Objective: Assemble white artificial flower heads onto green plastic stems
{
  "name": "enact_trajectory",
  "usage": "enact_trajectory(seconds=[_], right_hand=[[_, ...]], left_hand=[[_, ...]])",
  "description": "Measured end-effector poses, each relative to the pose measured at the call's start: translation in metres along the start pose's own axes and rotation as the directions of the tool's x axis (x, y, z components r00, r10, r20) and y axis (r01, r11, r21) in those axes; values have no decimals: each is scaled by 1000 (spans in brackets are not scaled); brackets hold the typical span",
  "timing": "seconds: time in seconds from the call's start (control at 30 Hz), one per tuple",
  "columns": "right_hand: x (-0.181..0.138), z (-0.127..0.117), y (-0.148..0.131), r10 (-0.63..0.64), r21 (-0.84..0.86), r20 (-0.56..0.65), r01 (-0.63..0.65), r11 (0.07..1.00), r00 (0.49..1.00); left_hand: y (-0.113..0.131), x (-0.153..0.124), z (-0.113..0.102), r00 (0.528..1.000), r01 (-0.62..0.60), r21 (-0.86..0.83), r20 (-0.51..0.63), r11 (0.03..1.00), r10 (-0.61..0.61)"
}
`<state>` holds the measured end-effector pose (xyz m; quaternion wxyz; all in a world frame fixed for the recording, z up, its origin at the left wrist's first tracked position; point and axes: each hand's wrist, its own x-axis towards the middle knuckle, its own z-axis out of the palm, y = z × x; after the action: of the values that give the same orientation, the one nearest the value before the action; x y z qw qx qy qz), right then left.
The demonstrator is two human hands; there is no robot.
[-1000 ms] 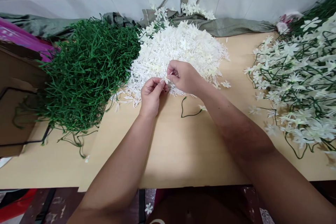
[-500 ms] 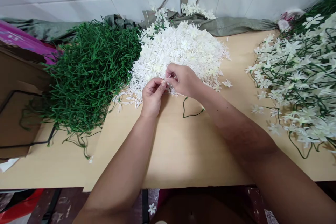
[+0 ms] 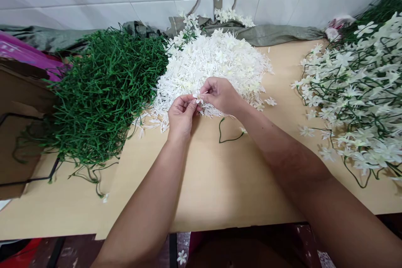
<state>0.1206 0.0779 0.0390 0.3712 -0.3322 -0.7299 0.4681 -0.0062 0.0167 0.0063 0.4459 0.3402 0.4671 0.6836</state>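
Observation:
My left hand point(image 3: 181, 114) and my right hand point(image 3: 221, 94) meet at the near edge of a heap of loose white plastic flowers point(image 3: 216, 63) on a light wooden table point(image 3: 220, 176). Both hands pinch a small white flower point(image 3: 198, 99) between their fingertips. A single green stem point(image 3: 228, 132) with a white flower at its end lies on the table just under my right wrist.
A large tangle of bare green stems point(image 3: 103, 88) fills the left of the table. Finished stems with white flowers point(image 3: 358, 92) are piled at the right. A brown cardboard box point(image 3: 15, 134) stands at far left; grey-green cloth point(image 3: 276, 33) lies along the tiled wall.
The hands have stayed at the same spot on the heap; the fingertips have shifted slightly around the small flower. The view has tilted a little.

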Motion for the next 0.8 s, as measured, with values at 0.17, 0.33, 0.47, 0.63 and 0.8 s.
enact_trajectory(seconds=[0.17,0.33,0.47,0.63,0.8], right_hand=[[-1,4,2,15,98,50,-20,995,999],[-2,6,4,-21,142,119,4,990,993],[-6,4,-2,-31,114,95,20,993,995],[-8,1,-9,36,114,79,-45,992,996],[-4,-1,-6,45,106,58,-51,993,997]], left_hand=[[2,2,-4,999,32,-72,31,997,-30],[5,4,-10,991,119,-94,76,988,-112],[7,3,-12,983,160,-107,107,981,-148],[7,3,-8,986,158,-117,72,980,-151],[6,3,-8,986,143,-106,99,984,-132]])
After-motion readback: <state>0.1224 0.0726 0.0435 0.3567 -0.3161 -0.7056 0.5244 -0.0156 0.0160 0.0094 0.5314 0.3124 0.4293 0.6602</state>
